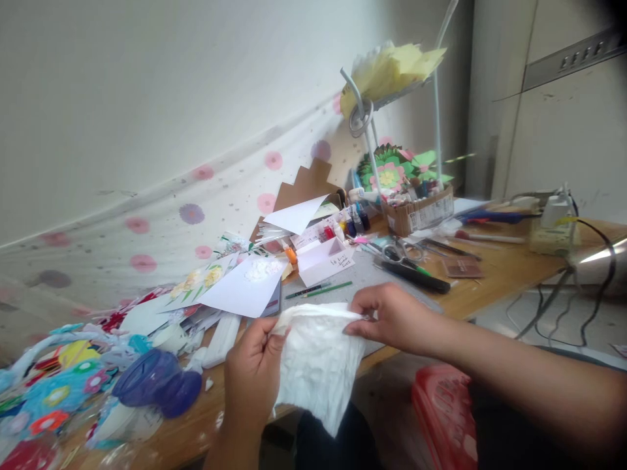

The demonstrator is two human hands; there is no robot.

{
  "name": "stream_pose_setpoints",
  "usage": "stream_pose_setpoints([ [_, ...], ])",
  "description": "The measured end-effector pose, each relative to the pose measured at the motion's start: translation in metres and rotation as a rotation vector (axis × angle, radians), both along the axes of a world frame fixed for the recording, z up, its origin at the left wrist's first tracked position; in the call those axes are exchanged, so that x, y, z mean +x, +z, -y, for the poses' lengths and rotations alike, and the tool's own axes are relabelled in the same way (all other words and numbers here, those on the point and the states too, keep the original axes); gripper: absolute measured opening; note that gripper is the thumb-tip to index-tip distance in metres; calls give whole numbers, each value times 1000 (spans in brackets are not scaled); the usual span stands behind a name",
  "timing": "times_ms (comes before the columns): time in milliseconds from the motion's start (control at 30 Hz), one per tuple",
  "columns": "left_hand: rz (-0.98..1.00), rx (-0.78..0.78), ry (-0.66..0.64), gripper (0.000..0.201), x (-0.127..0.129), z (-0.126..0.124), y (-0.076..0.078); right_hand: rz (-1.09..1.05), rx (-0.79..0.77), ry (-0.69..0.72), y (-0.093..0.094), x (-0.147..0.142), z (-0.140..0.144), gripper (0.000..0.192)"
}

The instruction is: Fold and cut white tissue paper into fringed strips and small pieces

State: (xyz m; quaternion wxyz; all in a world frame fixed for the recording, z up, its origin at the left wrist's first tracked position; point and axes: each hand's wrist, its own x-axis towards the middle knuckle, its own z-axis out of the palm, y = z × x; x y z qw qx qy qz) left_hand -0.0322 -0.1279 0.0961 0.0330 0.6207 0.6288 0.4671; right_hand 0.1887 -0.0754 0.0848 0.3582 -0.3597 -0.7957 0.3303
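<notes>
Both hands held a crumpled white tissue (318, 365) just off the near edge of the wooden table (470, 287). The left hand (252, 372) pinched its left upper corner, and the right hand (392, 320) pinched the right upper edge, so the sheet stretched left to right between them and hung down. Farther off lay a green pencil (326, 290), a small white box (323, 260) and scissors (404, 251); a blue bowl (157, 382) sat to the left. Nothing stood between the hands.
</notes>
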Motion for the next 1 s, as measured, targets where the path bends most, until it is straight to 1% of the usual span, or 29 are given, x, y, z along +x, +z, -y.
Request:
stream_pose_setpoints([
  [67,-13,-28,0,28,-2,-2,0,-44,-107,-2,0,4,-4,18],
  [167,-3,-104,-42,30,-1,-5,-4,-187,-230,-10,-1,4,-9,21],
  [267,42,-139,-93,36,3,-7,-11,-332,-264,-109,-3,1,-10,21],
  [367,56,-177,-78,37,7,-10,-20,-368,-239,-212,-6,-4,-12,20],
  [467,104,-207,-49,37,10,-19,-32,-220,-135,-319,-11,-9,-21,14],
  [533,201,-235,-75,38,11,-29,-44,-86,-54,-368,-16,-13,-34,9],
  [600,293,-331,-109,40,12,-40,-58,4,-27,-365,-24,-17,-52,5],
  [633,308,-367,-116,39,12,-46,-65,50,-23,-355,-28,-19,-62,4],
  [700,311,-433,-124,37,10,-55,-77,153,-18,-317,-36,-24,-83,8],
  [767,282,-490,-122,33,5,-63,-85,249,-4,-267,-45,-29,-100,11],
  [800,258,-512,-116,30,1,-65,-86,292,7,-241,-49,-32,-106,13],
  [867,186,-512,-83,24,-8,-70,-84,362,37,-197,-57,-37,-114,18],
  [933,97,-437,-32,17,-13,-72,-78,408,72,-170,-64,-41,-118,17],
  [1000,10,-332,-13,10,-10,-74,-71,438,104,-159,-71,-45,-119,16],
])
